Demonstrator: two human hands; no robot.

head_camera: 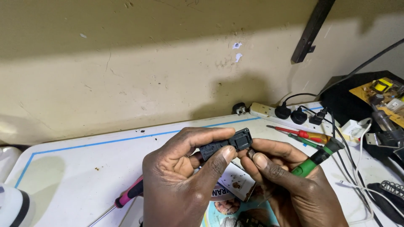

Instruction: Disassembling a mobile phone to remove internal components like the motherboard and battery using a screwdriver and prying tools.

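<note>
Holding a small black plastic part [226, 145] between both hands, just above the white worktop [84, 168]. Left hand [181, 176] clamped on the part: forefinger curled over its top edge, thumb pressed up against its front face. Right hand [286, 180] closed too, fingertips pinching the part's right end, with a green-handled screwdriver [317, 159] tucked against the palm and its handle sticking out up and to the right of the knuckles.

Part is box-like, ribbed and moulded, with a squarer block at the right-hand end. Judged light and stiff, a hard shell that will not bend; thin ribs and any clips look breakable if squeezed hard. Matt surface, likely not slippery. Best hold appears to be across the long flat sides, as the left hand has it, leaving the block end free.

Below the hands: a printed card or packet [237, 185], partly hidden by the fingers. Down and left of the left hand, a pink-handled screwdriver [128, 194] lies on the worktop. Just beyond the right hand, a red-handled screwdriver [294, 133] and another green one beside it. Farther beyond, a white power strip [269, 110] with black plugs, against the wall. Off to the far right, tangled cables and a circuit board [378, 90].
</note>
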